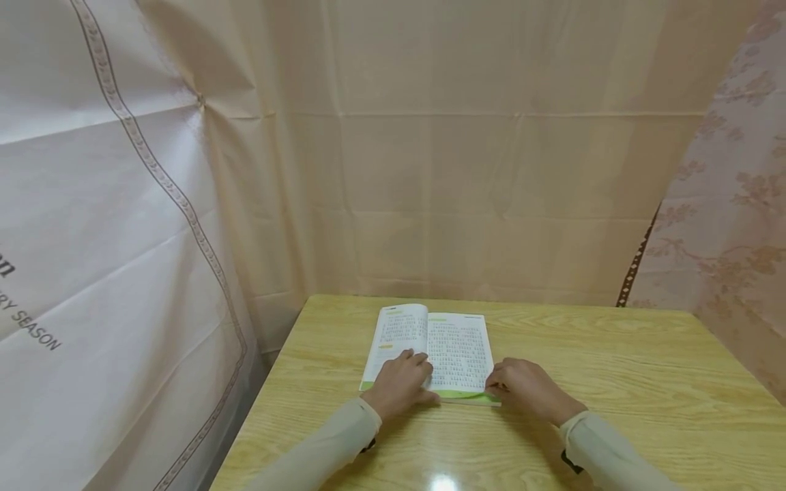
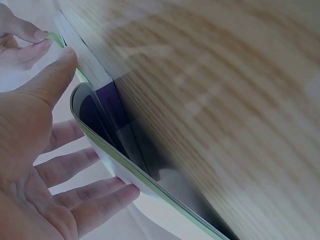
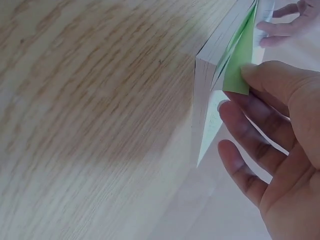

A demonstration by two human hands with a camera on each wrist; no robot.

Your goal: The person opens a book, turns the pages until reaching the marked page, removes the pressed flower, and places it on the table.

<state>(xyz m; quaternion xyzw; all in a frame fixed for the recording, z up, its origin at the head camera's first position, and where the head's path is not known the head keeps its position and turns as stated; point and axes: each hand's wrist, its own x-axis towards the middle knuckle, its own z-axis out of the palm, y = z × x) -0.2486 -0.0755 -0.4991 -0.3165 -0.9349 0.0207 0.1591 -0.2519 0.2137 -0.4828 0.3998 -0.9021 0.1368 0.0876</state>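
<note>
Two hands are working an open book near the table's front edge.

The book (image 1: 430,351) is lying open on the table (image 1: 614,368), spine running near to far. The left hand (image 1: 399,385) is pressing spread, straight fingers (image 2: 95,192) on the left page; the right hand (image 1: 528,390) is pinching the near right page corner (image 3: 237,70). Only the right wrist view is showing that lifted green corner, while the left wrist view is showing the curling left pages.
</note>
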